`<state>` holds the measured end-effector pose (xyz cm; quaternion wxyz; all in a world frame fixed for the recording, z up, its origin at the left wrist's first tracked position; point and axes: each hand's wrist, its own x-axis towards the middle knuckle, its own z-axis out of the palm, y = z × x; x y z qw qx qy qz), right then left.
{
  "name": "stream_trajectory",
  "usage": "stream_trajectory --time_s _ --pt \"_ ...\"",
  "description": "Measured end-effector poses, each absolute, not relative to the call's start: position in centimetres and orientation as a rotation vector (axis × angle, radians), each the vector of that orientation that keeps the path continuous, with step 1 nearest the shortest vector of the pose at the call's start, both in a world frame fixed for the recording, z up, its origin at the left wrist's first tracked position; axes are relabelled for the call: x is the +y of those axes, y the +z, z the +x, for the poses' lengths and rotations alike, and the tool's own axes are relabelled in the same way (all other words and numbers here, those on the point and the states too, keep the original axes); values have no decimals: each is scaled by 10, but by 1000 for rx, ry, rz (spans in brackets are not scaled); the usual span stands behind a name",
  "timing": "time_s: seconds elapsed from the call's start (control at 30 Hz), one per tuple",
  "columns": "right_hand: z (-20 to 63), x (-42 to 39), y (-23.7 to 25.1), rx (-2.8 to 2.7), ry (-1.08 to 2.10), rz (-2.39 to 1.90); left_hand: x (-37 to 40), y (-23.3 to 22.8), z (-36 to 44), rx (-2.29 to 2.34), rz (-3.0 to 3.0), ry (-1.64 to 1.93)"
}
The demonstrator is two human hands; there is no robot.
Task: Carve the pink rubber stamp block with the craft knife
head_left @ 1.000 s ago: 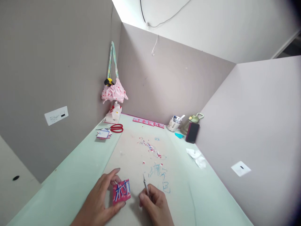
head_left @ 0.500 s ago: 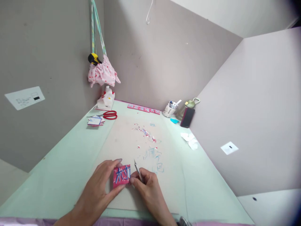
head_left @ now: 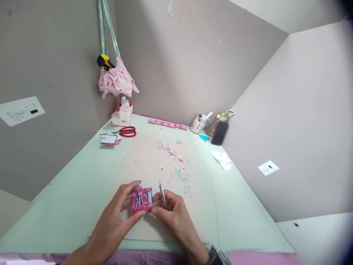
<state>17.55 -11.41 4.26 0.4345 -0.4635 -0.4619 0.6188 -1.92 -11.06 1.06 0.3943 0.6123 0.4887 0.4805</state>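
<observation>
Left hand [head_left: 116,217] pinches the red paper square [head_left: 141,200] by its left edge, low over the bench [head_left: 82,191]. Right hand [head_left: 172,209] pinches its right edge, grip also closed round a thin craft knife [head_left: 162,192]. Advisable: support both edges, blade away from fingers. Blade tip and cut lines unclear.

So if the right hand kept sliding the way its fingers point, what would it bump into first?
Probably the red paper square; the right hand points left at it, fingertips at its edge, with the left hand beyond.
</observation>
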Motion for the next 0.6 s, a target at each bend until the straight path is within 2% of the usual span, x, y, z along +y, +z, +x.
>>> stream_trajectory --time_s 0.13,0.37,0.6 --pt "177 -111 42 -1135 1599 -1117 -110 11 -20 1249 1618 1189" --pt "173 -116 41 -1145 1485 -1201 -106 9 -24 1312 1892 1197" --pt "174 -118 39 -1213 1384 -1246 -109 19 -20 1200 1777 1107"
